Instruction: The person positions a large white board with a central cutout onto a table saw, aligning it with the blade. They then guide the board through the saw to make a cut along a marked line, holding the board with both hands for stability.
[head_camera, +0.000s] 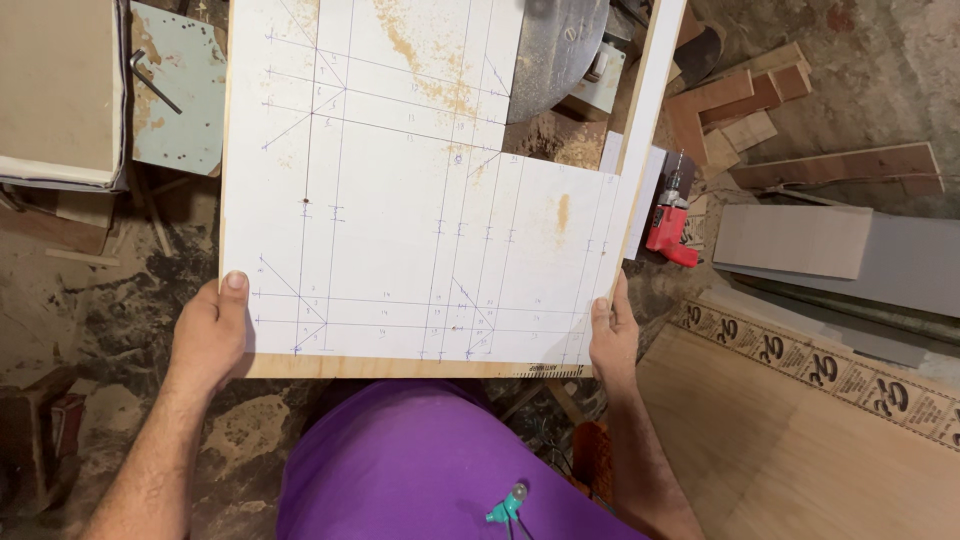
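Purple shirt (420, 470), marked white panel (400, 210) above dusty workshop floor (120, 310).

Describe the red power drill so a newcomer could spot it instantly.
Start at the large white pencil-marked board gripped by the left hand and right hand. Look just past its right edge, down to the floor. The red power drill lies there beside flat wood offcuts, the only bright red thing among them.
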